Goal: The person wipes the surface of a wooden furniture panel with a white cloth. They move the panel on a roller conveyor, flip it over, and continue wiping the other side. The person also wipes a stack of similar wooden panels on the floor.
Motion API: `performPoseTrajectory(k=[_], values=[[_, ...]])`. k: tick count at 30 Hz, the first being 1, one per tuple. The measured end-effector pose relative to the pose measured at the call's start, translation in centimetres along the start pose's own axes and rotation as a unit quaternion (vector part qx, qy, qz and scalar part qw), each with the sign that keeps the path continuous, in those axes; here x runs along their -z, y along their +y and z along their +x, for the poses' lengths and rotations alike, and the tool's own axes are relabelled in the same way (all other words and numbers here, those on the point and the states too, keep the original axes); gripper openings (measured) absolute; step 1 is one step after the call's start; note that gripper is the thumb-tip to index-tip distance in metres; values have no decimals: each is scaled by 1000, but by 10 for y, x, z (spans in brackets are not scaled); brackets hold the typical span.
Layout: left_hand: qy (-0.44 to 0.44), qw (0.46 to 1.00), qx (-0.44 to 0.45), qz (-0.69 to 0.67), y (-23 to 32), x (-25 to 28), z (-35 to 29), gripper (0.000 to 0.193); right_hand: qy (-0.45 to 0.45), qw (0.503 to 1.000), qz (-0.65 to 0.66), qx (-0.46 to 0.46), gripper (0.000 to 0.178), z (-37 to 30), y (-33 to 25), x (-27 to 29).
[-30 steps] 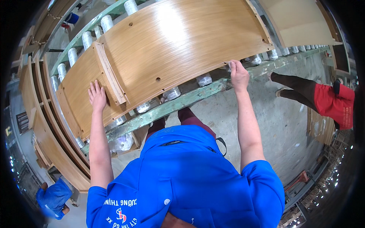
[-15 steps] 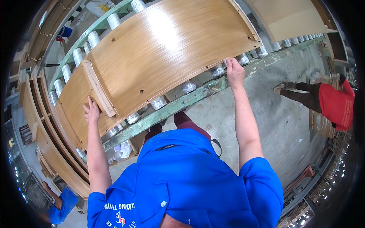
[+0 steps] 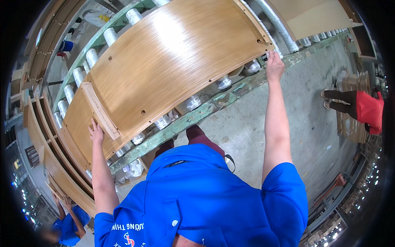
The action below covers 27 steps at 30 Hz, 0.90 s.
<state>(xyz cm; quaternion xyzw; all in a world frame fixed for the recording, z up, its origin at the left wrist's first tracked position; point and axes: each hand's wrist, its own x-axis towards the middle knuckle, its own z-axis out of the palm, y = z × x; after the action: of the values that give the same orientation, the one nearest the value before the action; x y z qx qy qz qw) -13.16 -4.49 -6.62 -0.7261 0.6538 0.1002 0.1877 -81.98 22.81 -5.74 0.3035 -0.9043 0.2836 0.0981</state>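
A large wooden panel (image 3: 181, 57) with a glossy light-brown face and several drilled holes lies flat in front of me. A wooden strip (image 3: 100, 109) crosses its left part, and another strip (image 3: 252, 18) runs along its right end. My left hand (image 3: 96, 132) rests on the panel just left of the cross strip, fingers spread and holding nothing. My right hand (image 3: 275, 66) is closed in a pinch at the near right corner of the panel. A small pale bit shows at its fingertips; what it is cannot be made out.
Wrapped rollers (image 3: 192, 102) on a green frame (image 3: 181, 132) carry the panel. Curved wooden parts (image 3: 53, 144) stand at the left. Another board (image 3: 312, 18) lies at the upper right. A person in red (image 3: 368, 111) stands at the right; one in blue (image 3: 70, 226) works at the lower left.
My right hand has slid rightward along the panel's near edge to the corner. The panel appears shifted slightly left in view. My left hand stays on it. The person in red has moved.
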Motion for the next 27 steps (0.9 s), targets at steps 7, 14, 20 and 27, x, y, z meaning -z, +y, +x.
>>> performPoseTrajectory(k=[7,14,20,27], values=[[-12,1000,1,4,7,6,-3,50,-24,998,-52,-27,23,16,10,-2],[-23,1000,15,0,12,10,-8,51,-15,998,-37,-47,24,30,25,-4],[-70,987,-56,130,1,19,-4,53,-18,992,17,-122,30,40,26,-1],[-60,998,-12,-27,13,27,-16,58,-110,447,838,-292,27,-16,-14,30]])
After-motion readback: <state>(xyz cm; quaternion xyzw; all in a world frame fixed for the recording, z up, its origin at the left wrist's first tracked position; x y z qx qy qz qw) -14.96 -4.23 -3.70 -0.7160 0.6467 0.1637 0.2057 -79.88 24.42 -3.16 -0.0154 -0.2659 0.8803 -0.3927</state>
